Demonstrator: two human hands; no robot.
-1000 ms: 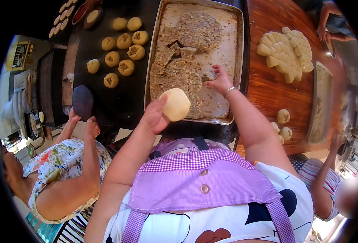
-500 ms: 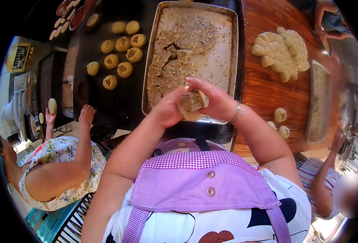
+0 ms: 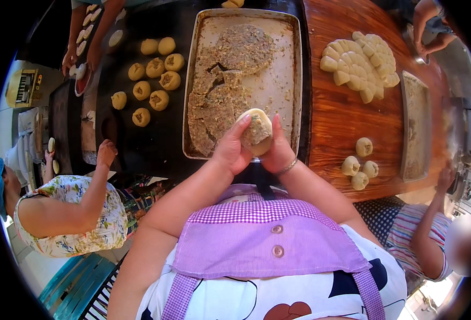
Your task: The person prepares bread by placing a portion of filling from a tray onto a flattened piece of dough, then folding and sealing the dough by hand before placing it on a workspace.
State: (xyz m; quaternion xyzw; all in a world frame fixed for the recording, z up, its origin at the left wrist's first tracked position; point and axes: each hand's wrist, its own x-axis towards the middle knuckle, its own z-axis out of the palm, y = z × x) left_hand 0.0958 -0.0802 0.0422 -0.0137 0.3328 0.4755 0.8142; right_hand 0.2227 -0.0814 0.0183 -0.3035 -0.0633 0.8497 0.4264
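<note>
Between both hands, over the near edge of a metal baking tray point(image 3: 286, 114), I hold a flat round of pale dough point(image 3: 266, 118) with a lump of crumbly grey-brown filling point(image 3: 256, 133) on it. My left hand point(image 3: 234, 148) wraps the left side, its thumb lying along the dough's edge. My right hand point(image 3: 279, 151) cups the other side, thumb pointing up. Beneath the hands, the tray carries a spread of the same filling point(image 3: 214, 109), cracked and broken up on the left, with a rounded mound point(image 3: 244, 48) at the far end.
Left of the tray, several filled dough balls point(image 3: 156, 68) sit on a dark surface. On the wooden table point(image 3: 352, 133) at right are a cluster of dough pieces point(image 3: 359, 63), several closed buns point(image 3: 360, 181) and a long floury tray point(image 3: 416, 128). Co-workers point(image 3: 73, 208) stand on both sides.
My hands have parted slightly and turned the dough more upright, showing its round edge and filling. The view has shifted, bringing more closed buns into sight at right.
</note>
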